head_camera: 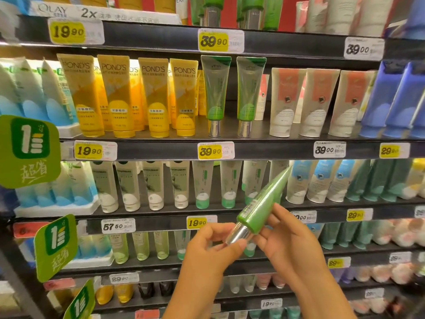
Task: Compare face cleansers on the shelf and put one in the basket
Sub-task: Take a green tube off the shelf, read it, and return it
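Note:
A green cleanser tube [264,201] with a silver cap is held tilted in front of the shelves, cap down-left, barcode side up. My right hand [287,240] grips the tube's lower body from the right. My left hand [213,247] pinches the silver cap end between thumb and fingers. Two matching green tubes [216,93] stand cap-down on the shelf above, over a 39.90 price tag [215,151]. No basket is in view.
Yellow Pond's tubes [117,95] stand left of the green ones, white-and-coral tubes [285,102] to their right, blue ones [386,100] at far right. White tubes [131,185] fill the lower shelf. Green promo signs [27,150] jut out at left.

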Demonstrator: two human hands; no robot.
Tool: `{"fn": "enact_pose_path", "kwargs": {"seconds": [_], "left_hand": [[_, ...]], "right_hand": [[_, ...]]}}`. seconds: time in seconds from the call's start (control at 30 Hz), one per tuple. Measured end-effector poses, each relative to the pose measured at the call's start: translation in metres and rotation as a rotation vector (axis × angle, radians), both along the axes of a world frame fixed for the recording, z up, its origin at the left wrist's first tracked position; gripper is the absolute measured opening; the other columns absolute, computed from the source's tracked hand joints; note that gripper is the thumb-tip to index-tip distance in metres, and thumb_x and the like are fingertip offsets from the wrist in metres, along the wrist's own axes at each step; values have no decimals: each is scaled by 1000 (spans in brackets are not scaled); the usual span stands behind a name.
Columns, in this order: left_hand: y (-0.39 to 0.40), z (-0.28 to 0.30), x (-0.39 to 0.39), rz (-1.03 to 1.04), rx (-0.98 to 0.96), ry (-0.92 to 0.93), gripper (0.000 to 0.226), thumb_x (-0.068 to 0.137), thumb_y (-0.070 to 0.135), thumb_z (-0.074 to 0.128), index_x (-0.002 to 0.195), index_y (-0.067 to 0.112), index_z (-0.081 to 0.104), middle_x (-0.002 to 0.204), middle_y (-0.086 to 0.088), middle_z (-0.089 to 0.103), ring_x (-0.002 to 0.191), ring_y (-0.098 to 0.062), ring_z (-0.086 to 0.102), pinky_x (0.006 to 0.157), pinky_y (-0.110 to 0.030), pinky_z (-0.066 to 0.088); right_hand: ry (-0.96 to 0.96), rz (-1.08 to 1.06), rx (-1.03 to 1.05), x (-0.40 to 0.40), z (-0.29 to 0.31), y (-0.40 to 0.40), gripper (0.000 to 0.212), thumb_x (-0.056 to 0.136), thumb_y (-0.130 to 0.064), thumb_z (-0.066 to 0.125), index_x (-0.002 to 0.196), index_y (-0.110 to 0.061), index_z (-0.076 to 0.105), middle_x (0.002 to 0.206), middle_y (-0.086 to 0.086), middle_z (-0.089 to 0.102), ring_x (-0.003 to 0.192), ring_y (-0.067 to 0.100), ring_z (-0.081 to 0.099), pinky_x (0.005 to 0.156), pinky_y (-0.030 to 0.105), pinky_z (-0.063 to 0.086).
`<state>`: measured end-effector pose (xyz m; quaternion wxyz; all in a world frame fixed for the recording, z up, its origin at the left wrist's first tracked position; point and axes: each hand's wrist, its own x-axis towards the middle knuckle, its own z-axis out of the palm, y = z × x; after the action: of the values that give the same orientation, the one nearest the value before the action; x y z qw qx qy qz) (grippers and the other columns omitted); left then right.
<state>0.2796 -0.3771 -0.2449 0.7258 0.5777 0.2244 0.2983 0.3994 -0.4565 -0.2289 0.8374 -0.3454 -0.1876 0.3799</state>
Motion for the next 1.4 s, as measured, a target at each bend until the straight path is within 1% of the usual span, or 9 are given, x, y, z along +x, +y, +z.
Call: {"fn": "enact_pose_path", "kwargs": {"seconds": [0.1, 0.23, 0.37, 0.57, 0.73, 0.9, 1.1, 1.2, 1.4], "left_hand": [[2, 1, -2, -126, -244, -79, 37, 55, 10, 80, 90, 4, 69, 92, -13, 72, 78, -21, 70, 66, -27, 56], [0, 3, -1, -238, -442, -103, 37, 59, 2, 73, 94, -5, 65, 88, -20, 71, 70, -24, 68, 61, -30, 57], [-3, 12, 2, -306, -506, -129, 27, 60, -1, 79, 86, -2, 73, 84, -23, 69, 64, -28, 66, 58, -33, 57], [-17, 30, 19, -428, -537, -188, 44, 53, 2, 77, 96, -8, 69, 81, -26, 63, 64, -31, 66, 59, -34, 58], [-32, 40, 42, -447, -573, -238, 34, 59, 0, 78, 91, -10, 70, 84, -26, 61, 64, -31, 66, 59, -36, 59], [-50, 43, 67, -440, -544, -275, 30, 62, -2, 73, 91, -8, 71, 81, -23, 58, 61, -25, 63, 59, -35, 58], [-71, 48, 101, -316, -346, -249, 33, 60, -1, 71, 93, 0, 70, 84, -21, 68, 71, -33, 68, 61, -34, 58], [-79, 52, 122, -194, -194, -246, 48, 61, -1, 70, 108, 3, 59, 88, -21, 68, 76, -32, 67, 67, -36, 58], [-86, 72, 151, -61, 73, -228, 37, 65, 7, 70, 98, 23, 67, 100, -11, 72, 88, -25, 69, 74, -32, 56]], "right_hand": [[-8, -13, 10, 0, 1, -3, 33, 81, -18, 52, 105, 2, 60, 91, 20, 66, 83, 32, 66, 67, 37, 58], [-52, -21, -4, 3, 0, -6, 31, 81, -17, 55, 105, 1, 61, 92, 19, 64, 85, 30, 62, 64, 34, 57], [-75, -20, -37, 11, 7, -8, 33, 77, -18, 60, 105, -1, 63, 93, 17, 67, 77, 23, 67, 63, 33, 58], [-47, -5, -63, 29, 25, -11, 42, 77, -21, 63, 113, 1, 58, 86, 15, 61, 72, 23, 63, 62, 35, 57], [-53, 21, -108, 50, 40, -21, 37, 72, -22, 65, 102, -2, 60, 81, 13, 59, 76, 26, 60, 62, 37, 55], [-73, 56, -111, 76, 48, -35, 41, 71, -24, 67, 106, -7, 54, 75, 10, 60, 62, 20, 61, 57, 33, 55], [-245, 102, -36, 110, 59, -55, 24, 75, -25, 62, 90, -7, 61, 65, 2, 66, 59, 12, 64, 53, 26, 53], [-378, 123, -20, 128, 71, -63, 28, 76, -26, 59, 97, -8, 62, 71, -1, 68, 66, 10, 65, 57, 23, 53], [-589, 119, 21, 160, 102, -71, 37, 68, -25, 66, 103, -13, 64, 87, 0, 72, 86, 15, 68, 73, 28, 58]]}}
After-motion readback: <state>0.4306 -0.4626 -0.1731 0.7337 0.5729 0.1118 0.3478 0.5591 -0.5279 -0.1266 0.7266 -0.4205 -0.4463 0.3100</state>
